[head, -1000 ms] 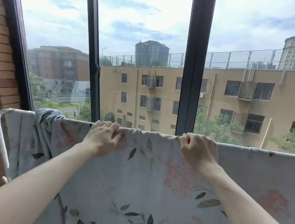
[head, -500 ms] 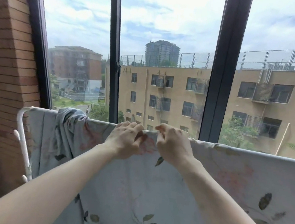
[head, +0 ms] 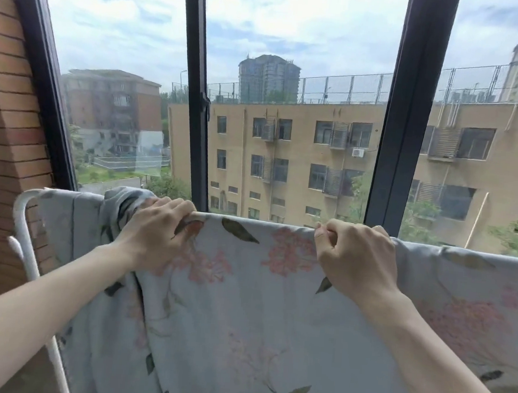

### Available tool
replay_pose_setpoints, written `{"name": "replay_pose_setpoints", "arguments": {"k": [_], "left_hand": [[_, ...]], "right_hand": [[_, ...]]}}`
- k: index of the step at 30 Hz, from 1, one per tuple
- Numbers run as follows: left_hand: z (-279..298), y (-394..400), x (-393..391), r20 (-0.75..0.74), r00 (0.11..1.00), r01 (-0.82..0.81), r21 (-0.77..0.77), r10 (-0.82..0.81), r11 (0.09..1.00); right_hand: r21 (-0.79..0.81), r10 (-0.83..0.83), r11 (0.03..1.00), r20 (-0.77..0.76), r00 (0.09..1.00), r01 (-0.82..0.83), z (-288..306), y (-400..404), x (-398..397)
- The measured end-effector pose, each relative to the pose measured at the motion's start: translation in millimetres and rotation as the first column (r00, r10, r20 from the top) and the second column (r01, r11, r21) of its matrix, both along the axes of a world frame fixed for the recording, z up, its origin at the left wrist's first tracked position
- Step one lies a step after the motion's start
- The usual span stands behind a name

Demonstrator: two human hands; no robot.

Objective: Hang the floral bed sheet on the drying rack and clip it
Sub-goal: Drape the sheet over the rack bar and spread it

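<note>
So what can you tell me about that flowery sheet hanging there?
The floral bed sheet looks like thin pale grey-blue cloth printed with pink blossoms and dark green leaves. It drapes over the top bar of a white drying rack in front of the window and hangs down toward the camera. Near the rack's left corner it is bunched into folds. The left hand and the right hand each grip its top edge. No clips are visible.
</note>
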State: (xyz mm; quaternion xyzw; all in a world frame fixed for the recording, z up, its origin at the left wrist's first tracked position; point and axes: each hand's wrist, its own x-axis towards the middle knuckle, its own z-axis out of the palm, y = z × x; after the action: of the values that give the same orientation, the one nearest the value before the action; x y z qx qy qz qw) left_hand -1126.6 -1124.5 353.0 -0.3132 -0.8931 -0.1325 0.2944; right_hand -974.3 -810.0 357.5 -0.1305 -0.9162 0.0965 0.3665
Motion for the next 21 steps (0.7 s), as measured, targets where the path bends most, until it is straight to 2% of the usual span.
{"name": "replay_pose_setpoints", "arguments": {"k": [4, 6, 8, 10, 16, 18, 21], "left_hand": [[-2.8, 2.5, -7.6, -0.061, 0.997, 0.04, -0.007, -0.04, 0.999], [-3.6, -0.1, -13.6, -0.072, 0.996, 0.047, -0.014, -0.048, 0.999], [-3.8, -0.9, -16.8, -0.072, 0.995, 0.063, -0.014, -0.064, 0.998], [-3.1, -5.7, -19.4, -0.069, 0.994, 0.084, -0.018, -0.085, 0.996], [1.1, -43.0, -30.9, 0.033, 0.967, 0.254, -0.063, -0.252, 0.965], [5.6, -67.3, -40.3, 0.064, 0.966, 0.253, -0.042, -0.25, 0.966], [6.1, -111.9, -53.3, 0.031, 0.982, 0.185, -0.007, -0.184, 0.983]], "right_hand": [[-0.145, -0.08, 0.986, 0.0, 0.997, 0.079, 5.9, -16.7, -6.5], [-0.175, 0.008, 0.985, -0.037, 0.999, -0.014, 12.6, -53.1, -18.5], [-0.169, 0.172, 0.968, -0.079, 0.982, -0.184, 16.3, -102.8, -36.5], [-0.144, 0.25, 0.955, -0.069, 0.966, -0.258, 11.7, -149.8, -56.9], [0.006, 0.036, 0.999, 0.081, 0.996, -0.036, -12.9, -180.0, -81.4], [0.021, -0.005, 1.0, 0.107, 0.994, 0.002, -8.1, -182.1, -80.7], [0.032, -0.059, 0.998, 0.14, 0.988, 0.055, -3.4, -183.4, -78.3]]}}
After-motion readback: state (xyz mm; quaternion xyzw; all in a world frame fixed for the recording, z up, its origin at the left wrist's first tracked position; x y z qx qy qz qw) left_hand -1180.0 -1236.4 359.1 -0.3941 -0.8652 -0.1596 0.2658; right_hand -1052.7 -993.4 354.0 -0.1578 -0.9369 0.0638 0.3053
